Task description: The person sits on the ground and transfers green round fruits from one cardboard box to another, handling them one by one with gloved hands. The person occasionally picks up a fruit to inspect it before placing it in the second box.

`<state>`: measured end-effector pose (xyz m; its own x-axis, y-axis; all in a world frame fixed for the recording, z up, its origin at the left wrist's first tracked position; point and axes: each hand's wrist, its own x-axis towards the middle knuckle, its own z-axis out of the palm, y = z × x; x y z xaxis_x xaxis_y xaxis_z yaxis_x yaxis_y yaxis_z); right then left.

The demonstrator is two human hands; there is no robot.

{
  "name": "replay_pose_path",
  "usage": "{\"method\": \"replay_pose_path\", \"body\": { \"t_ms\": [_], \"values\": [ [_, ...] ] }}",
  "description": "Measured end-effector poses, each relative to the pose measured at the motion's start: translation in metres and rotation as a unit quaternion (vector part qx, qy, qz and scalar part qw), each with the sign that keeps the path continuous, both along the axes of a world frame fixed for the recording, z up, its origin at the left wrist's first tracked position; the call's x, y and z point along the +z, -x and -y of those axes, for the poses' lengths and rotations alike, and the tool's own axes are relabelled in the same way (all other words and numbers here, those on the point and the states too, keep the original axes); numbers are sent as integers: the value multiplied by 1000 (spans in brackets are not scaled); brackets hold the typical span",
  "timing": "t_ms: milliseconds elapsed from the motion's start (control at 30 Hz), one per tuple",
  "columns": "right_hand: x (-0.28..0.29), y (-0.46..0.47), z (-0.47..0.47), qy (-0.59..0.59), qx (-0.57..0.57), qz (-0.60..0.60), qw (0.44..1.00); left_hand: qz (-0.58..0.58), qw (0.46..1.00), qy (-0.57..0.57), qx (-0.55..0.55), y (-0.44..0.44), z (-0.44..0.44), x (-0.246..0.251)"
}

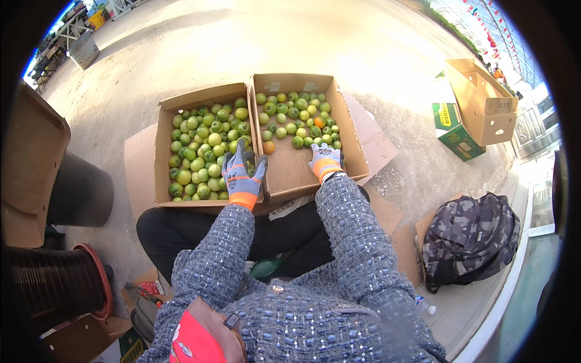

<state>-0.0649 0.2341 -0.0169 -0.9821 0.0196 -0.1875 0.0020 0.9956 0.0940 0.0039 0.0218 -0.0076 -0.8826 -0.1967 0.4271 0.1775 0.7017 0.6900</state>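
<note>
Two open cardboard boxes sit side by side before my crossed legs. The left box (164,149) is filled with green tomatoes (197,163). In the right box (290,174), green tomatoes (293,112) cover the far part, with an orange tomato (320,122) among them and another orange tomato (268,147) by the left wall. My left hand (243,177), in a grey-blue and orange work glove, is over the left box's right side, fingers spread above the tomatoes. My right hand (326,159), gloved alike, reaches the near tomatoes in the right box; its fingers are partly hidden.
Flattened cardboard (140,159) lies under the boxes. A camouflage backpack (472,240) and a plastic bottle (425,305) are at right, with more boxes (481,106) beyond. At left are a black bucket (81,190) and a red-rimmed container (97,281). A pail (83,50) stands farther off.
</note>
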Motion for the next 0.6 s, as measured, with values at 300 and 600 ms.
{"method": "replay_pose_path", "body": {
  "t_ms": [300,600],
  "values": [
    [5,4,6,198,-9,53,979,-34,999,-14,-37,-3,1,3],
    [49,-39,90,615,68,-45,784,-117,986,-17,-117,-1,8,8]
  ]
}}
